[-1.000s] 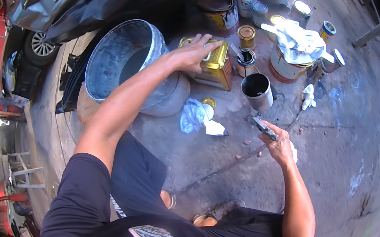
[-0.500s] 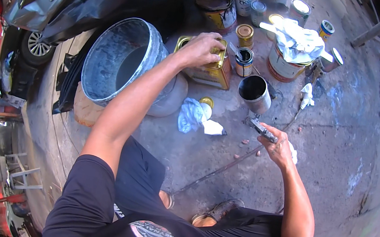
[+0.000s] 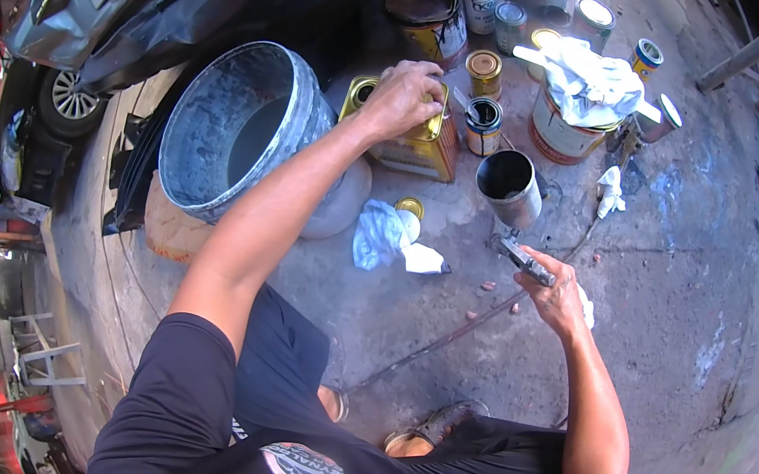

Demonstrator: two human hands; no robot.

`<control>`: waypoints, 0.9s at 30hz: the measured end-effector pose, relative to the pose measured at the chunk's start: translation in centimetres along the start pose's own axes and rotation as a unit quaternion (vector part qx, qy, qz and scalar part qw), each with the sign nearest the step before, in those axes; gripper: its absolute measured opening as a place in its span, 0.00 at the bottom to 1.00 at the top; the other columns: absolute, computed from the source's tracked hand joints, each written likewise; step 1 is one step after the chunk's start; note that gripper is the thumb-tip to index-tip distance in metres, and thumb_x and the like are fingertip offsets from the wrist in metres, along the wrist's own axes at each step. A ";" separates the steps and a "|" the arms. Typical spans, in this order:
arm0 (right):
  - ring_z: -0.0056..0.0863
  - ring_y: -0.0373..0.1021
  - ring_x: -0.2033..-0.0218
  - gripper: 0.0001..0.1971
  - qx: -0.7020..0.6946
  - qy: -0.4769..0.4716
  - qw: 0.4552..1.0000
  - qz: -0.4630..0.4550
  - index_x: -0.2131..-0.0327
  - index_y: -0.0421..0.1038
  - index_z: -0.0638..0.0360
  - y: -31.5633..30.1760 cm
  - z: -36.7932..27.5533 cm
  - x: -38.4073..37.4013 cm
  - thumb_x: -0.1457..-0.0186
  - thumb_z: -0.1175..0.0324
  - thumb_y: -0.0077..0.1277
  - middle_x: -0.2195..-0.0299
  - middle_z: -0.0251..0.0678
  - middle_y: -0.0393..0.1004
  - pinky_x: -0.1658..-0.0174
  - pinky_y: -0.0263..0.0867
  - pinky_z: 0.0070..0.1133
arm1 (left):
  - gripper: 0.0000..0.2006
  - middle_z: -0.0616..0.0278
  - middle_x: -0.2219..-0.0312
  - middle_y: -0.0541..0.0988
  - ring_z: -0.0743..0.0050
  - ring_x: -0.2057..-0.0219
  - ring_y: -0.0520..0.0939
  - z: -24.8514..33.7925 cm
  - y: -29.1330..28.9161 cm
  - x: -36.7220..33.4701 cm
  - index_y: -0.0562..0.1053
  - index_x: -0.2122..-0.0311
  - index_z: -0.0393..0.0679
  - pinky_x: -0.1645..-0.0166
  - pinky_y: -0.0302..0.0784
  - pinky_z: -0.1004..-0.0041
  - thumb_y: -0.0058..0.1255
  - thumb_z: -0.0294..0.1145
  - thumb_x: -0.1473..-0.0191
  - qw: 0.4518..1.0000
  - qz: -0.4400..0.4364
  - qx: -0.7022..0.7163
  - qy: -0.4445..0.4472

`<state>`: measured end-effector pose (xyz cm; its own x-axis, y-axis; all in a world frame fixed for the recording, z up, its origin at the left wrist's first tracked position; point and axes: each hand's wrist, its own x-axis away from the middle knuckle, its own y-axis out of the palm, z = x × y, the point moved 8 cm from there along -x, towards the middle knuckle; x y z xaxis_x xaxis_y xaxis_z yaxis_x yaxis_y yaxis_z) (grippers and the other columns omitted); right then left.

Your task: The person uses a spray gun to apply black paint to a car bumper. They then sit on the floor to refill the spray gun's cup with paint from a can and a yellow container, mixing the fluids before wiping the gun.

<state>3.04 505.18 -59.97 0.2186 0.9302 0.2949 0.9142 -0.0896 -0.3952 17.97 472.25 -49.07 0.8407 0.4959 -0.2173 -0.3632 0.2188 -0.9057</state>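
Tin (image 3: 414,157) is under my left hand (image 3: 407,100), bucket (image 3: 207,120) left of it, spray gun (image 3: 528,260) in my right hand (image 3: 556,294).

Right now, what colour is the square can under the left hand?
The can is mostly gold, best seen in the head view.

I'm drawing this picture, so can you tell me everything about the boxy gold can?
The gold can is boxy and looks like shiny metal, with printed sides and a golden top. It appears upright on the floor, between the large grey bucket and a small open tin. The person's left hand is on top, hiding much of it, so I can't tell if the can is open.
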 end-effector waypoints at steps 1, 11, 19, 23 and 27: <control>0.32 0.80 0.50 0.25 -0.005 0.004 1.000 -0.002 0.41 0.77 0.58 0.0 0.0 0.0 0.44 0.73 0.65 0.51 0.47 0.84 0.44 0.71 0.29 | 0.08 0.50 0.45 0.82 0.44 0.42 0.78 0.3 0.0 -0.1 0.86 0.66 0.43 0.37 0.71 0.52 0.63 0.35 0.47 1.000 0.016 -0.015 0.016; 0.32 0.80 0.51 0.26 -0.004 0.020 1.000 -0.004 0.41 0.78 0.56 -0.1 -0.1 0.5 0.44 0.72 0.66 0.51 0.45 0.85 0.45 0.71 0.29 | 0.09 0.48 0.57 0.81 0.41 0.51 0.80 -5.2 -5.4 -1.9 0.82 0.60 0.42 0.44 0.75 0.47 0.59 0.31 0.46 0.978 0.055 -0.061 -0.189; 0.37 0.81 0.48 0.25 0.008 0.031 0.999 -0.018 0.41 0.77 0.58 -0.1 2.0 0.6 0.43 0.71 0.63 0.49 0.48 0.84 0.45 0.72 0.30 | 0.24 0.45 0.48 0.77 0.43 0.46 0.78 3.1 -8.9 2.5 0.76 0.41 0.44 0.41 0.74 0.52 0.53 0.25 0.45 0.954 0.258 -0.144 -0.048; 0.37 0.80 0.49 0.25 0.007 0.063 0.998 -0.011 0.41 0.77 0.57 -0.8 1.5 1.3 0.43 0.72 0.63 0.49 0.47 0.84 0.44 0.71 0.30 | 0.16 0.42 0.55 0.77 0.38 0.54 0.81 6.8 -1.8 11.3 0.77 0.49 0.38 0.49 0.78 0.51 0.49 0.21 0.42 0.974 0.186 0.042 -0.121; 0.40 0.80 0.48 0.25 0.017 0.057 0.998 -0.017 0.41 0.77 0.57 -0.7 1.7 1.3 0.43 0.72 0.63 0.48 0.48 0.83 0.44 0.71 0.31 | 0.20 0.43 0.49 0.77 0.35 0.49 0.80 1.7 8.4 21.1 0.78 0.46 0.41 0.45 0.77 0.49 0.51 0.20 0.45 0.954 0.048 0.029 -0.295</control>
<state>2.12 507.07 -60.79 0.2260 0.8859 0.4051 0.9104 -0.0442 -0.4112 32.02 485.98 -60.66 0.4370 0.8986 -0.0399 -0.4629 0.1866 -0.8666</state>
